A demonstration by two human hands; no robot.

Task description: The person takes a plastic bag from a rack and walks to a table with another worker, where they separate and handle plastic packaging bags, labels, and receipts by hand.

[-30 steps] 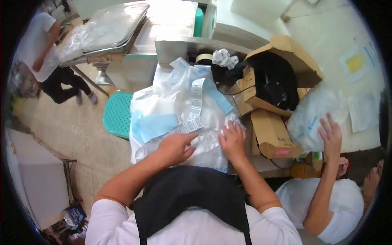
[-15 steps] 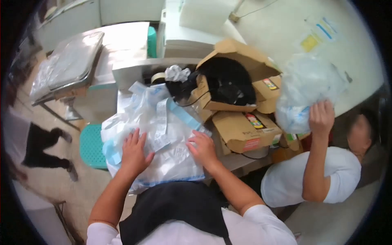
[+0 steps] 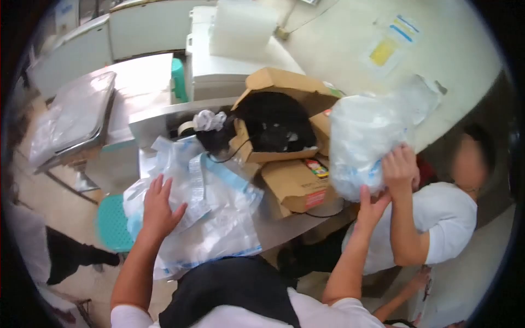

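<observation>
My left hand (image 3: pixel 159 210) lies with its fingers spread on the left side of a pile of clear and white plastic bags (image 3: pixel 219 229). A pale blue strip (image 3: pixel 227 172) and a printed white strip (image 3: pixel 197 180) lie across the pile. My right hand (image 3: pixel 373 208) is raised at the lower edge of a bulging clear plastic bag (image 3: pixel 361 142), thumb apart from the fingers. The fingertips are partly hidden at a co-worker's hand (image 3: pixel 400 167), which holds that bag. Whether my right hand touches the bag I cannot tell.
An opened cardboard box (image 3: pixel 246 139) with black contents sits on a flat carton (image 3: pixel 295 188) behind the pile. A roll of tape (image 3: pixel 186 128) and crumpled white paper (image 3: pixel 209 120) are beside it. A green stool (image 3: pixel 112 221) stands left; the co-worker (image 3: pixel 437 224) is at right.
My right hand has left the bag pile and moved right to the co-worker's bag. The co-worker's bag has come closer to me. My left hand stays on the pile. The view has shifted.
</observation>
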